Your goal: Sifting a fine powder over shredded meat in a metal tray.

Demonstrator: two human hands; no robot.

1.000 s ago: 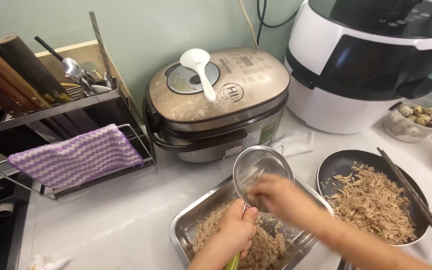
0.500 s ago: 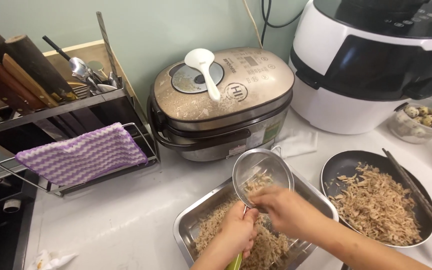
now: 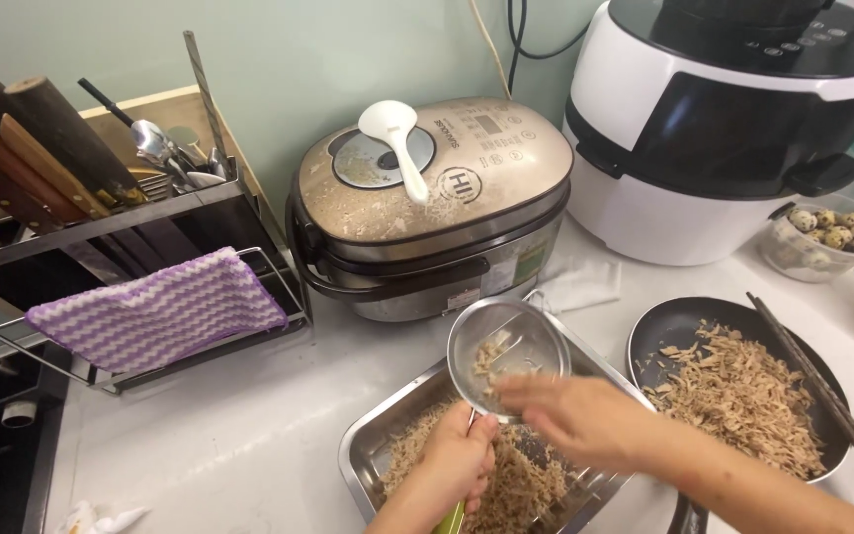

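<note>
Light was even and soft — faint shadows only, mild glare on the rice cooker lid (image 3: 437,168). The right hand (image 3: 570,420) was motion-blurred; edges bowed slightly outward.

Left hand (image 3: 459,460) grips a fine metal mesh strainer (image 3: 508,346), shiny rim. Below both hands: brushed steel tray (image 3: 378,450). Right of right hand (image 3: 575,420): glossy black pan (image 3: 679,321), wooden chopsticks (image 3: 817,391).

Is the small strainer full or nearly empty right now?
Nearly empty: the strainer, held by the left hand over the metal tray, has only a few shreds in it.
</note>
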